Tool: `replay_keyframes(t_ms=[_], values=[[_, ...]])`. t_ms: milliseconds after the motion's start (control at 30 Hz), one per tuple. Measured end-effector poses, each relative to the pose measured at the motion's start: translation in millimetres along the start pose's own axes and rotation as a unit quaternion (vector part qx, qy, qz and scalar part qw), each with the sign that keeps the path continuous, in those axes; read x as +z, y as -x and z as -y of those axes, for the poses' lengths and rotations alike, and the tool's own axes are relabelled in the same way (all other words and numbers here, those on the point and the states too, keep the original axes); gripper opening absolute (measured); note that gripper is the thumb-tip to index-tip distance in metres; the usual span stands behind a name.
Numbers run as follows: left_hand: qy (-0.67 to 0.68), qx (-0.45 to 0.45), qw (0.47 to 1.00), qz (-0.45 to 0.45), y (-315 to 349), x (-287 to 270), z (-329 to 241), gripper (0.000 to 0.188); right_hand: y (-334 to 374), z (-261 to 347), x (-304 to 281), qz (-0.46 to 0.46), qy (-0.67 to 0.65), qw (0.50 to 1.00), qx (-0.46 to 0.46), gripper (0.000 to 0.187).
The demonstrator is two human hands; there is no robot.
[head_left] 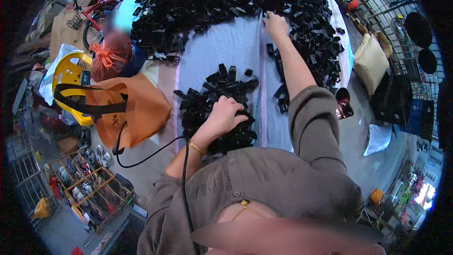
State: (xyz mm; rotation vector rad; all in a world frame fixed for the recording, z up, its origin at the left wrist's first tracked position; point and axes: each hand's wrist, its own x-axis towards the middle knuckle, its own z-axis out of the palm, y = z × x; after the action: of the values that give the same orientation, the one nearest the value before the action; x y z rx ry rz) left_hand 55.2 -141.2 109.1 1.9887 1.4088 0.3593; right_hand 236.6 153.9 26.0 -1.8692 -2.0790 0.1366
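Many small black plastic pieces, blocky and clip-like, lie on a pale patterned cloth (217, 42). Close to my body they form a small pile (226, 82). My left hand (224, 114) rests on that pile, its fingers curled over and a black piece showing beside the thumb. Farther out, a large curved heap (226, 0) of the same pieces spreads across the far side and down the right. With the arm stretched forward, my right hand (276, 24) is at the inner edge of this heap. Its fingertips are pinched together, and what they hold is too small to make out.
An orange bag (134, 108) stands left of the cloth, by a yellow plastic chair (71, 73) and a red plastic bag (111, 61). A black cord (185, 184) runs past my left forearm. A shoe rack (89, 189) is at lower left, a beige sack (371, 63) at right.
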Motion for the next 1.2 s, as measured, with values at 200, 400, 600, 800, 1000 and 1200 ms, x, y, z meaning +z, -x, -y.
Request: replay_keyframes(t_ms=[200, 400, 600, 800, 1000, 1200], values=[[0.148, -0.008, 0.974, -0.172, -89, 1, -7, 0.018, 4, 2, 9, 0.013, 0.041, 0.999, 0.002, 0.034], [-0.015, 0.074, 0.961, -0.266, -206, 54, 17, 0.03, 88, -26, -66, 0.067, -0.621, 0.754, 0.201, 0.031], [-0.191, 0.113, 0.968, -0.116, -214, 48, 36, 0.028, 219, -33, -119, 0.121, -0.7, 0.637, 0.301, 0.033], [0.124, -0.081, 0.983, -0.109, -157, 48, 1, 0.022, 252, -3, -125, 0.036, -0.692, 0.642, 0.33, 0.031], [0.402, -0.033, 0.91, -0.095, -75, 50, -9, 0.041, 247, 52, -112, -0.066, -0.454, 0.883, 0.102, 0.02], [0.753, -0.191, 0.624, -0.081, -31, 21, -24, 0.032, 253, 69, -110, -0.124, -0.365, 0.922, -0.019, 0.015]])
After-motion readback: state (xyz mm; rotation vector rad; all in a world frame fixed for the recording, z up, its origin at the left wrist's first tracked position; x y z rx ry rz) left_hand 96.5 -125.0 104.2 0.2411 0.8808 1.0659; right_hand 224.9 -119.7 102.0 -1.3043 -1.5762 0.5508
